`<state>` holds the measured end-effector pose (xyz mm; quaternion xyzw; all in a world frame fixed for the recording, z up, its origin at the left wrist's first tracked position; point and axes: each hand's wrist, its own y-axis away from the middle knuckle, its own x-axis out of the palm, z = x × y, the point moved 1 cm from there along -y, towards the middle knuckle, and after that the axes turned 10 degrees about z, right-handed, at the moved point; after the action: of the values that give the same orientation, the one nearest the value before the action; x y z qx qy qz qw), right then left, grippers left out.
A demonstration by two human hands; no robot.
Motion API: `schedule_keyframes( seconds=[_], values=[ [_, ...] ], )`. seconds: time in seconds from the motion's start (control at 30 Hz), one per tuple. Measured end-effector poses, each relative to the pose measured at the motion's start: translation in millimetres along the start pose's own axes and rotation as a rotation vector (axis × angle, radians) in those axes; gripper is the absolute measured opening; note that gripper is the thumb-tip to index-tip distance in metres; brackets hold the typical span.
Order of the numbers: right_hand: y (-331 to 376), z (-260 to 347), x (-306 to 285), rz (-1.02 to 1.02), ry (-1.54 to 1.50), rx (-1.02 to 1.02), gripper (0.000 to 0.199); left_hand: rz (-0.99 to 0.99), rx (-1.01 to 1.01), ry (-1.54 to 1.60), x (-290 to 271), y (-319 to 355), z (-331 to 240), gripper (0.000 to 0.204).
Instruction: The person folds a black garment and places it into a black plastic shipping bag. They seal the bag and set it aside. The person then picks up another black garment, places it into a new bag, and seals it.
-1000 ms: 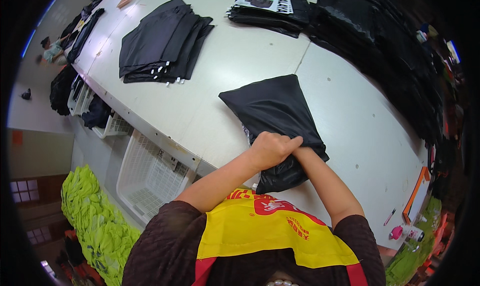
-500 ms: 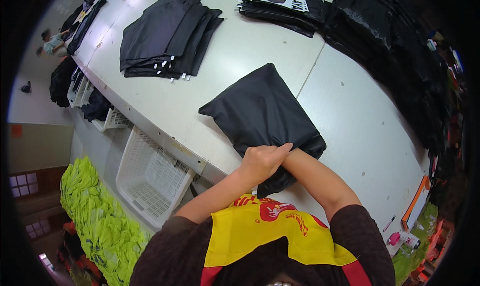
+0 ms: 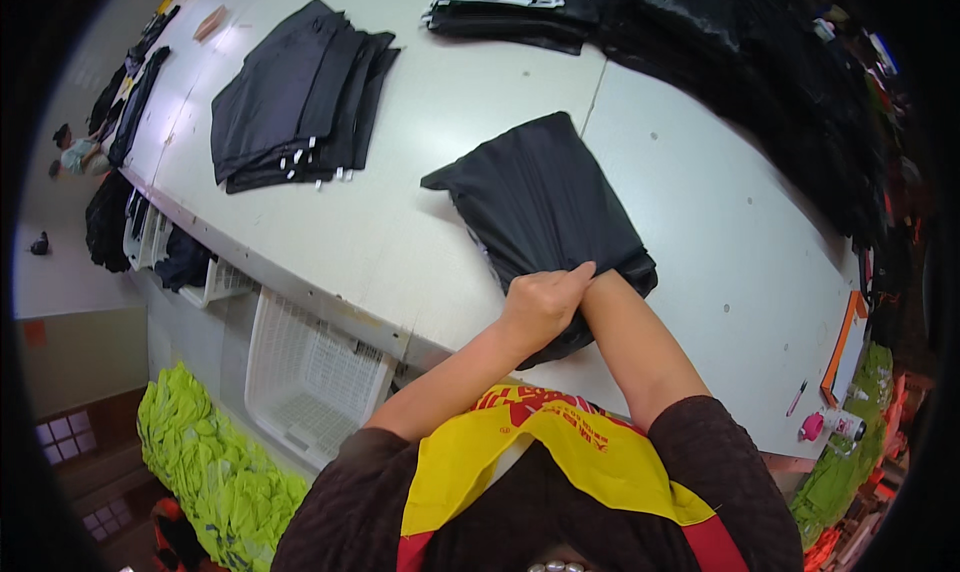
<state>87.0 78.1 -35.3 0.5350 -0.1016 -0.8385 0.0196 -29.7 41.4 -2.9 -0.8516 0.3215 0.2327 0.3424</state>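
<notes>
A black fabric bag or pouch (image 3: 545, 197) lies slantwise on the white table in front of me, its far corners pointing away. My left hand (image 3: 548, 300) is closed on the bag's near edge, thumb and fingers pinching the cloth by my right wrist. My right forearm (image 3: 635, 332) reaches into the near end of the bag, so my right hand is hidden inside and its fingers do not show. Loose black cloth hangs below my hands toward the table edge.
A stack of flat black pieces with small white tags (image 3: 300, 97) lies far left. Black packages (image 3: 515, 22) are piled far right. Below the table's left edge stand a white plastic basket (image 3: 310, 372) and bright green cloth (image 3: 215, 472). A pink-capped bottle (image 3: 830, 427) stands at right.
The view has shifted a little. The bag's far end has turned and its cloth is pulled into lengthwise folds. My left hand keeps its hold; my right hand stays inside.
</notes>
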Motion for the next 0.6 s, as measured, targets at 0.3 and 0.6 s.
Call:
schedule_keyframes(
  seconds=[0.3, 0.6],
  values=[
    [-6, 4, 2, -0.044, 0.004, 0.035, 0.05, 0.046, -0.057, -0.105, -8, -4, 2, 0.023],
    [-11, -35, -6, 0.05, -0.153, 0.16, 0.056, 0.128, -0.015, -0.021, 5, -2, -2, 0.025]
  ],
)
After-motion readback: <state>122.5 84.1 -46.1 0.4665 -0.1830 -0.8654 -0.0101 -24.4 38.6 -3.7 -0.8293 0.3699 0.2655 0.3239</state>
